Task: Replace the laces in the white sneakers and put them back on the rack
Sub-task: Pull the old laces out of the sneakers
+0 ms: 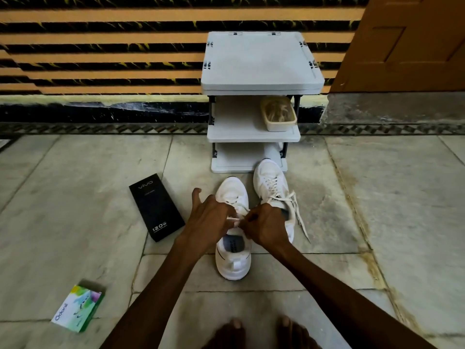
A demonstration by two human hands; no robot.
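Two white lace-up sneakers stand on the stone floor before the grey three-tier plastic rack (254, 137). Near sneaker (232, 248): long axis toe-to-rack, heel toward the person. Far sneaker (270, 182): partly hidden. Left hand (210, 220) and right hand (266, 226) pinch one white lace (232, 219), fingertips concealed.

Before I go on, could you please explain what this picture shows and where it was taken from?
There is one picture, from a camera worn on a person's head, looking down at their bare arms. The left hand and right hand pinch a white lace over the near white sneaker on the stone floor. The second sneaker lies beside it, before a white rack holding a small tub. A black box and a green packet lie to the left.
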